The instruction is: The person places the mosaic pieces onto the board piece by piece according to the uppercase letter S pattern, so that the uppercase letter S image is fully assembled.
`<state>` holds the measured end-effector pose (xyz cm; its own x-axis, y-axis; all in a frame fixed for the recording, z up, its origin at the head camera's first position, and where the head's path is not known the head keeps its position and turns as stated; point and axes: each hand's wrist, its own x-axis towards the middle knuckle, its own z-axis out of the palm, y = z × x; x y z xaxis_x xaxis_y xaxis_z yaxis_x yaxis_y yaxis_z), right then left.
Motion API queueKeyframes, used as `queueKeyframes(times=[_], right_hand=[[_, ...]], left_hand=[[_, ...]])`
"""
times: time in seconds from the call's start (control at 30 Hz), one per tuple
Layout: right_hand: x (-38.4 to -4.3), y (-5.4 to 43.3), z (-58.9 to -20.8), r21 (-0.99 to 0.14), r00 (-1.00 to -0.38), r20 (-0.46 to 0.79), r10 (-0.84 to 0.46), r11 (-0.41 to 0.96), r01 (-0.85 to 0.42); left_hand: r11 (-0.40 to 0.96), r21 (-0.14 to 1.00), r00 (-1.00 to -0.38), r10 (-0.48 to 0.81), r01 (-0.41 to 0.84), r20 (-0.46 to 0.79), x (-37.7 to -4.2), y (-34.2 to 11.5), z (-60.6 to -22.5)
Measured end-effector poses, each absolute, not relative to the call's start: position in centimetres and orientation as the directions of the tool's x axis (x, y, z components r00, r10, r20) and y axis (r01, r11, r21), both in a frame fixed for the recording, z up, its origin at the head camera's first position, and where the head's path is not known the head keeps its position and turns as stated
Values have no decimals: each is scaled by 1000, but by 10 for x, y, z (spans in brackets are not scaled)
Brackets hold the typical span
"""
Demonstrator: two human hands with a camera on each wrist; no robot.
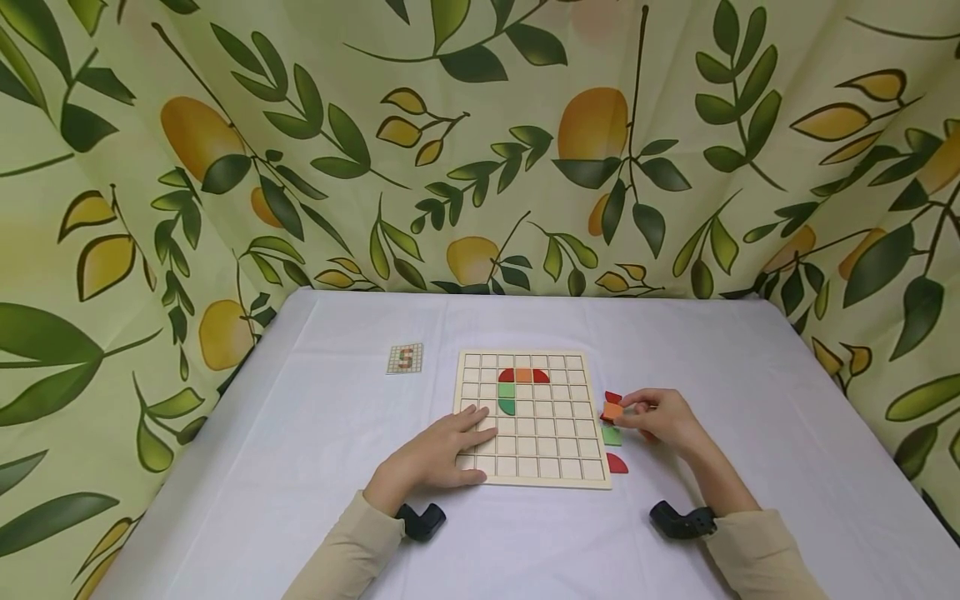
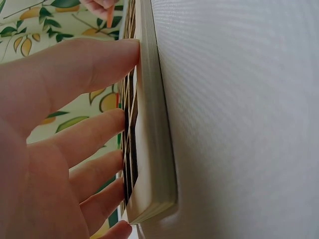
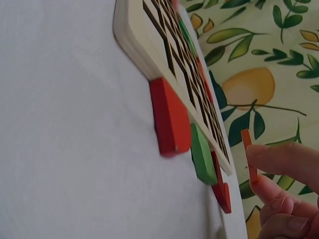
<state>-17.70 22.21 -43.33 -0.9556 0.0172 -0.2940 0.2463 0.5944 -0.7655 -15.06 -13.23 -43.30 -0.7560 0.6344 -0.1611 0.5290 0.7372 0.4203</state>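
Observation:
A wooden grid board (image 1: 540, 450) lies on the white cloth, with red quarter-circle tiles (image 1: 541, 377), an orange square tile (image 1: 524, 376), a light green square and a green quarter-circle set in its upper cells. My left hand (image 1: 442, 450) rests spread on the board's left side, thumb at the near edge. Between thumb and fingertips my right hand (image 1: 663, 417) pinches an orange square tile (image 3: 249, 154), held above the loose pieces by the board's right edge. Those are a red quarter-circle (image 1: 617, 464), a green square (image 1: 612, 436) and red pieces (image 1: 612, 397) farther back.
A small pattern card (image 1: 405, 358) showing an S-like figure on a grid lies left of the board. Behind the table (image 1: 337, 333) hangs a leaf-and-fruit printed curtain (image 1: 480, 183). Black wrist devices (image 1: 423, 522) sit at both wrists.

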Motion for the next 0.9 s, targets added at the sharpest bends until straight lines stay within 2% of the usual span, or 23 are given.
queueKeyframes(times=[0.4,0.7,0.9], right_hand=[[-176,206,-425,-788,-963,-271,-7,577,217],[-176,194,-427,-821,-978,-200,-54,554,137],[-176,184,-426,-807,-976,-216,-44,571,152]], left_hand=[[739,421,-760,630,525,-158,-151,-132,-434],[742,420,-761,628,523,-164,-151,-132,-433],[740,424,-758,630,522,-168,-151,-132,-434]])
